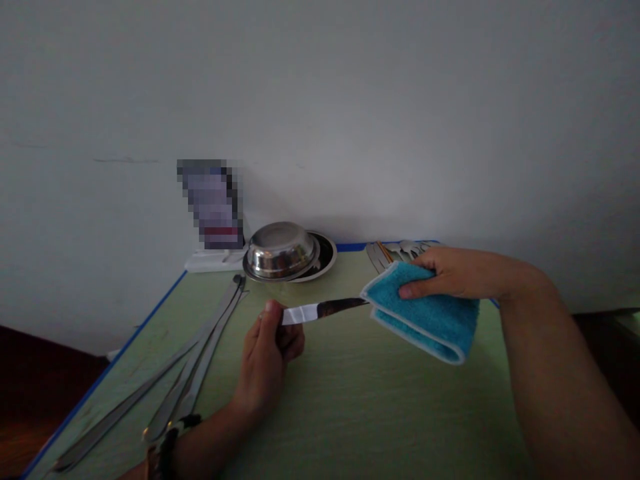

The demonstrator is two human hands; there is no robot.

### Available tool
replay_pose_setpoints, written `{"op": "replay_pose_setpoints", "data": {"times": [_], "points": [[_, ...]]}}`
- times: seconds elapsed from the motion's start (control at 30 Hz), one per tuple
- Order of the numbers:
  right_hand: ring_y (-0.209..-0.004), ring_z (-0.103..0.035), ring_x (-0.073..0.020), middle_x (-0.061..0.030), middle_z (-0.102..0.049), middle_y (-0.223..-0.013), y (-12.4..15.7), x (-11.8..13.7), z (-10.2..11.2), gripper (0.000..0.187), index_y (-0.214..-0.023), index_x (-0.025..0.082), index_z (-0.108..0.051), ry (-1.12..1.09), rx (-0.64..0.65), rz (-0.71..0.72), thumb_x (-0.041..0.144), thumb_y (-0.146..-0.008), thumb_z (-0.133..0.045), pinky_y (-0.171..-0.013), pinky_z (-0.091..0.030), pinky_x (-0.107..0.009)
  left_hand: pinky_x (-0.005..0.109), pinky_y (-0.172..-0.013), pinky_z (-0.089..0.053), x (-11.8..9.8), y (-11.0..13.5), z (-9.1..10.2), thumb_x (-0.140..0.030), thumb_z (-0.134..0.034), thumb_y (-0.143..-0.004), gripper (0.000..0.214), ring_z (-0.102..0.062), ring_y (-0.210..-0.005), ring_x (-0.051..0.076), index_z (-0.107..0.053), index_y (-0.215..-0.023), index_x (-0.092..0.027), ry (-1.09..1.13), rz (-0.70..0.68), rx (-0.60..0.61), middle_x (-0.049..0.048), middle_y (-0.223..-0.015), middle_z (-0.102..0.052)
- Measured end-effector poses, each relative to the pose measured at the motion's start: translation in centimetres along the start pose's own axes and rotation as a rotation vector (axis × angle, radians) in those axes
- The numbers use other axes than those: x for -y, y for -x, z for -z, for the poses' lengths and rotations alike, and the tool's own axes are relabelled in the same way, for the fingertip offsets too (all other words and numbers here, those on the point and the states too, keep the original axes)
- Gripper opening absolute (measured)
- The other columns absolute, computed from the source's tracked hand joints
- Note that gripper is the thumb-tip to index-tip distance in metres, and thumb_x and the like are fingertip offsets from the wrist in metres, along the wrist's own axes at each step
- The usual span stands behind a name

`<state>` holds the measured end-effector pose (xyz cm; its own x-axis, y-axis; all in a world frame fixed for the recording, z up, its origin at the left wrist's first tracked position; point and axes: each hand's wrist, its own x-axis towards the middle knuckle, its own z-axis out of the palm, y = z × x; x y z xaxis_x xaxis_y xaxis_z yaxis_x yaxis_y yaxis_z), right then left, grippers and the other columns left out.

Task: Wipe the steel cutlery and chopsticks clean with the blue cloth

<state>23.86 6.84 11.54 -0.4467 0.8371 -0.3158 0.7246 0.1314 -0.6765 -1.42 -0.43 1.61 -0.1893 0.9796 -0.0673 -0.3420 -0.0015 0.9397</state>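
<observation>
My left hand point(270, 353) is closed around the end of a shiny metal utensil handle point(320, 310), held level above the green table point(350, 413). The utensil's other end is hidden inside a folded blue cloth point(425, 313). Gripping that cloth from the right is my right hand point(460, 273), with the thumb on its top face and the fingers wrapped round it.
Long metal utensils point(195, 367) lie on the table's left part. An upturned steel bowl point(280, 252) rests on a dark plate point(325, 257) at the back by the wall. More spoons point(400, 251) lie behind the cloth. A blurred upright object point(213, 203) stands on a white base.
</observation>
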Motion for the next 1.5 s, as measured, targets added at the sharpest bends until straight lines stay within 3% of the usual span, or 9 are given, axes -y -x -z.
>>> {"op": "replay_pose_setpoints", "data": {"times": [0.13,0.27,0.53,0.77,0.93,1.07,1.3,1.4,1.5], "points": [[-0.05,-0.058,-0.014,-0.0031,-0.067,-0.064,-0.4,1.0,-0.8,0.034,-0.071,0.018,-0.071,0.115,0.041,0.064,0.051,-0.064,-0.066,-0.04,-0.037,-0.021,0.016,-0.035,-0.02,-0.2,0.0,-0.2,-0.045,-0.045,-0.087,0.041,-0.023,-0.036,0.004,-0.03,-0.058,-0.02,0.037,0.064,0.038,-0.0103,-0.046,-0.021],[-0.041,-0.05,-0.0101,-0.0011,-0.063,-0.055,-0.8,2.2,-1.8,0.034,-0.063,0.018,-0.069,0.137,0.061,0.115,0.051,-0.064,-0.066,-0.037,-0.03,-0.021,0.016,-0.034,-0.019,-0.1,0.1,-0.2,-0.048,-0.041,-0.087,0.04,-0.023,-0.035,0.004,-0.03,-0.059,-0.021,-0.004,0.122,0.087,-0.0106,-0.045,-0.021],[-0.039,-0.044,-0.0074,0.0007,-0.059,-0.049,-2.0,3.7,-4.2,0.036,-0.055,0.017,-0.065,0.109,0.151,0.218,0.052,-0.064,-0.065,-0.038,-0.027,-0.021,0.014,-0.035,-0.024,0.1,1.2,-0.7,-0.055,-0.055,-0.078,0.045,-0.027,-0.037,0.004,-0.036,-0.057,-0.019,-0.044,0.137,0.139,-0.01,-0.046,-0.027],[-0.044,-0.052,-0.0103,-0.0027,-0.065,-0.059,-0.9,2.2,-1.8,0.038,-0.069,0.017,-0.07,0.103,0.161,0.092,0.054,-0.069,-0.061,-0.039,-0.033,-0.021,0.015,-0.034,-0.022,0.0,0.5,-0.4,-0.046,-0.045,-0.086,0.042,-0.025,-0.036,0.004,-0.035,-0.057,-0.019,0.063,0.074,0.059,-0.0094,-0.045,-0.024],[-0.045,-0.055,-0.0124,-0.0034,-0.068,-0.064,-0.1,0.8,-0.4,0.037,-0.076,0.017,-0.071,0.059,0.056,0.036,0.052,-0.066,-0.065,-0.04,-0.038,-0.022,0.015,-0.034,-0.021,-0.1,0.0,-0.1,-0.041,-0.039,-0.09,0.036,-0.023,-0.035,0.004,-0.038,-0.061,-0.019,0.116,0.084,0.034,-0.0097,-0.044,-0.025],[-0.043,-0.053,-0.0117,-0.0017,-0.065,-0.057,-0.4,1.5,-1.0,0.036,-0.07,0.017,-0.07,0.109,0.085,0.061,0.052,-0.067,-0.063,-0.04,-0.035,-0.022,0.015,-0.035,-0.02,0.1,-0.1,0.1,-0.046,-0.042,-0.087,0.04,-0.023,-0.035,0.004,-0.034,-0.059,-0.019,0.034,0.088,0.086,-0.0102,-0.044,-0.024],[-0.054,-0.053,-0.0095,-0.004,-0.064,-0.069,-2.0,4.3,-4.1,0.046,-0.078,0.012,-0.064,0.35,0.352,0.236,0.053,-0.081,-0.045,-0.047,-0.034,-0.021,0.018,-0.042,-0.031,0.7,0.8,0.1,-0.064,-0.051,-0.075,0.049,-0.034,-0.044,0.007,-0.038,-0.058,-0.019,-0.22,0.151,0.262,-0.0078,-0.051,-0.032],[-0.052,-0.051,-0.0087,-0.0032,-0.062,-0.066,-2.1,4.6,-4.7,0.047,-0.075,0.012,-0.062,0.376,0.359,0.252,0.053,-0.082,-0.041,-0.046,-0.032,-0.021,0.02,-0.047,-0.034,0.9,0.9,0.4,-0.066,-0.046,-0.076,0.051,-0.037,-0.049,0.01,-0.039,-0.058,-0.019,-0.35,0.192,0.291,-0.0062,-0.052,-0.035],[-0.052,-0.051,-0.0098,-0.003,-0.06,-0.064,-2.0,4.1,-4.3,0.049,-0.071,0.014,-0.06,0.329,0.274,0.229,0.057,-0.081,-0.04,-0.046,-0.032,-0.022,0.02,-0.045,-0.03,1.0,0.6,0.8,-0.068,-0.035,-0.08,0.054,-0.032,-0.048,0.009,-0.042,-0.061,-0.018,-0.352,0.212,0.377,-0.0058,-0.053,-0.034]]}}
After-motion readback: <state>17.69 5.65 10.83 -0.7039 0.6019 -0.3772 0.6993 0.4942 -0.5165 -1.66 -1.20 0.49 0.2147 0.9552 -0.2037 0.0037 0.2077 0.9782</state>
